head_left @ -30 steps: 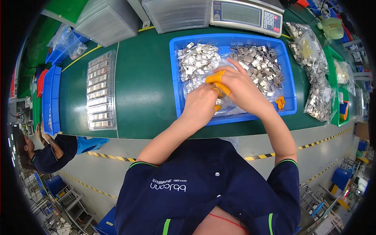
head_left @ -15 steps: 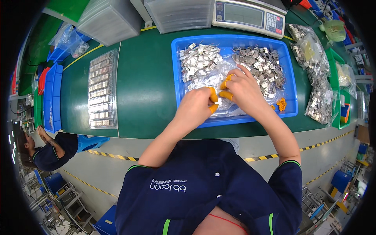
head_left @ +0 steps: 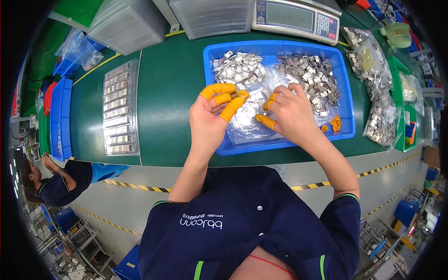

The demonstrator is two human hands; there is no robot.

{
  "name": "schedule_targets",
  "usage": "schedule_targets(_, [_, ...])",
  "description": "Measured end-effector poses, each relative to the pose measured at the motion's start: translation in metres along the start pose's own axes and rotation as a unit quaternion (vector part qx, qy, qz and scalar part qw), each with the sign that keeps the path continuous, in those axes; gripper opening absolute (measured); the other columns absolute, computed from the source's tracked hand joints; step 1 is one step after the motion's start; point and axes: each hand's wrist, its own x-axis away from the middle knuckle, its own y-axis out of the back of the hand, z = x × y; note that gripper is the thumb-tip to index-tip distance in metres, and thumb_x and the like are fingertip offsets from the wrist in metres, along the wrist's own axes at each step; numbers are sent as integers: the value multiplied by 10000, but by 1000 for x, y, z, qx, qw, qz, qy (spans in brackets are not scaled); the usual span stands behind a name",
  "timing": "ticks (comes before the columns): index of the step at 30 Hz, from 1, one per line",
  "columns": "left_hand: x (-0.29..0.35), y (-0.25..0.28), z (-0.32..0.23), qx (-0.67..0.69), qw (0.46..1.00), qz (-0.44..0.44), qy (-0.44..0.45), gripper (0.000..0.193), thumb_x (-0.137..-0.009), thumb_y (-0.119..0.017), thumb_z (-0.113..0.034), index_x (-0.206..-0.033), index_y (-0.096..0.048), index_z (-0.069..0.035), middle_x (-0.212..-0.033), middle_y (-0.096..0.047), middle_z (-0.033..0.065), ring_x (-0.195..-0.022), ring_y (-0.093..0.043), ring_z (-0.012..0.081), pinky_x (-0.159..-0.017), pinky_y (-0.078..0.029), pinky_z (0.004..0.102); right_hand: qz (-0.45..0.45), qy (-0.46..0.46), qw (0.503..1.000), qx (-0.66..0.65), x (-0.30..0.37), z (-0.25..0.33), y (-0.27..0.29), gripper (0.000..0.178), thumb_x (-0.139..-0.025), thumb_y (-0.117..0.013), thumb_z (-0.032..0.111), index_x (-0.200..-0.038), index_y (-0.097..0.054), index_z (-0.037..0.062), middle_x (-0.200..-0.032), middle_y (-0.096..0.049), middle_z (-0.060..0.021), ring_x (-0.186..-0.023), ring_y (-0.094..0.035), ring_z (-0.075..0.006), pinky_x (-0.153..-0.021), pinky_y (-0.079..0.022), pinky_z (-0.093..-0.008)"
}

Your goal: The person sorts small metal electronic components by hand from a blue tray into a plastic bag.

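Observation:
My left hand (head_left: 210,114) is raised over the left edge of the blue tray (head_left: 210,60), orange-yellow finger cots on its fingers. Its thumb and fingertips pinch a small silvery metal-cased part (head_left: 234,95), largely hidden by the fingers. My right hand (head_left: 291,112), also wearing finger cots, hovers over the clear plastic bag (head_left: 252,126) in the tray; thumb and forefinger are apart, with nothing visible between them. Whitish-silver parts with thin leads (head_left: 240,67) are heaped at the tray's back left. Darker metal parts (head_left: 310,77) make a pile at its right.
Left on the green table lies a clear tray of parts in rows (head_left: 120,109). Behind stand a digital scale (head_left: 294,18) and stacked clear trays (head_left: 212,18). Bagged parts (head_left: 375,93) lie right, beside a green bin (head_left: 399,93). A person (head_left: 58,182) works at far left.
My left hand has lifted and moved left, away from my right hand, with a small part in its fingertips. My right hand has shifted slightly down, its thumb and forefinger now separated.

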Motion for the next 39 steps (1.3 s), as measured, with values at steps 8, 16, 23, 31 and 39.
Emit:
schedule_targets(8, [-2, 11, -3, 201, 975, 9, 89, 198, -836, -593, -32, -1028, -579, 13, -1063, -609, 155, -975, -609, 236, -732, -500, 253, 5, -53, 997, 52, 4, 3, -21, 143, -669, -669, 131, -771, -602, 57, -770, -585, -57, -915, -520, -198, -847, -369, -347])
schedule_targets(16, [6, 10, 3, 275, 957, 36, 81, 226, -830, -607, -43, -1049, -610, 11, -1049, -613, 112, -904, -587, 169, -792, -476, 272, -113, -156, 934, -301, -4, 26, 8, 143, -708, -713, 103, -808, -630, 45, -810, -653, -59, -829, -602, -176, -966, -342, -366])
schedule_targets(23, [9, -6, -8, 329, 935, 59, 122, 266, -799, -641, -31, -1050, -593, 45, -1000, -630, 103, -906, -595, 144, -808, -466, 256, -262, -183, 873, -368, -3, 32, 10, 134, -708, -729, 109, -828, -679, 74, -818, -678, -23, -824, -612, -150, -951, -363, -384])
schedule_targets(31, [11, -9, -5, 330, 930, 84, 137, 244, -798, -636, -18, -1027, -591, 53, -991, -626, 102, -914, -597, 156, -835, -466, 267, -253, -192, 869, -380, 5, 26, 19, 123, -694, -734, 103, -806, -684, 86, -797, -673, -18, -800, -607, -143, -938, -365, -382])
schedule_targets(39, [19, -5, -11, 175, 962, 150, 144, 164, -758, -656, 4, -920, -636, 20, -927, -624, 82, -852, -595, 155, -793, -464, 270, -191, -135, 904, -358, 18, 28, 29, 270, -574, -813, 136, -802, -678, 83, -752, -638, -8, -748, -596, -141, -916, -375, -383])
